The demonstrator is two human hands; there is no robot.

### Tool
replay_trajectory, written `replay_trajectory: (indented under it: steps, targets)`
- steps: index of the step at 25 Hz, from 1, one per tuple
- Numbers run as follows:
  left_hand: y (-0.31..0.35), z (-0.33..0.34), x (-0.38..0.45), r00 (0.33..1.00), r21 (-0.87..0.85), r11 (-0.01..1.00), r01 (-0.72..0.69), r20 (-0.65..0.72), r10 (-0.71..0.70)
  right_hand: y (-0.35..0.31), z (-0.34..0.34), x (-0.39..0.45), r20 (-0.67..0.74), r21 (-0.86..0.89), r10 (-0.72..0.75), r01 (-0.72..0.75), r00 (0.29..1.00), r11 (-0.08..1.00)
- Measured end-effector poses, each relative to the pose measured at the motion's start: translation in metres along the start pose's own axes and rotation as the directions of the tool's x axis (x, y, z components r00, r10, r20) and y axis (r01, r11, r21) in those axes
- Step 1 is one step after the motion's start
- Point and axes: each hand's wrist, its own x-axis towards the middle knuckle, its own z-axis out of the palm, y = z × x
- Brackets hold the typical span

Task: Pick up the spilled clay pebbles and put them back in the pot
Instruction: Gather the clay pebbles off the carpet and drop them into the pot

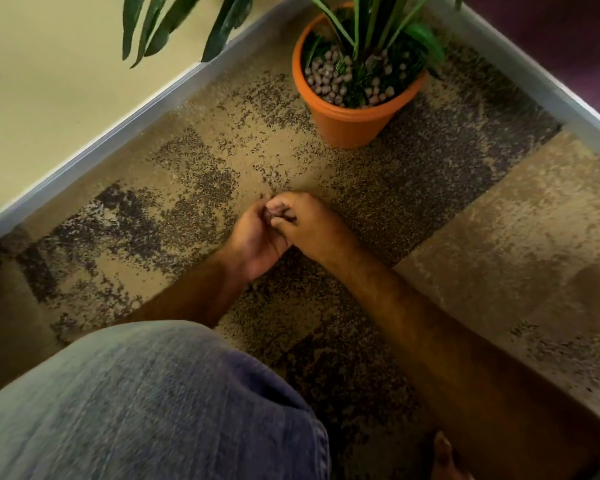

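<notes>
An orange pot (347, 123) with a green plant stands on the carpet in the corner, its top covered with brownish clay pebbles (329, 81). My left hand (257, 237) is cupped palm-up low over the carpet, and a few pebbles (272, 213) show in it. My right hand (309, 220) meets it from the right, fingertips pinched together over the cupped palm. What the right fingertips hold is hidden. A few loose pebbles (271, 180) lie on the carpet just beyond the hands, between them and the pot.
Mottled tan and dark carpet (430, 188) covers the floor. Grey skirting boards (118, 129) run along both walls and meet behind the pot. My denim-clad knee (136, 403) fills the lower left. Long leaves (174, 26) hang over the top.
</notes>
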Motion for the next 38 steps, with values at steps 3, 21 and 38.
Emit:
replay_trajectory:
  steps: [3,21,38]
  targets:
    - [0.001,-0.002,0.005,1.000,-0.131,0.991,-0.006,0.002,0.006,-0.002,-0.009,0.000,0.003,-0.051,-0.055,0.055,0.998,0.997]
    - [0.114,0.051,0.025,0.974,-0.035,0.973,-0.229,-0.014,0.228,0.132,-0.047,-0.024,-0.485,0.023,0.233,-0.254,0.843,0.967]
    - [0.138,0.172,0.057,0.934,0.240,0.918,-0.315,-0.094,0.345,0.160,-0.049,-0.032,-0.263,-0.616,0.219,-0.338,0.940,0.711]
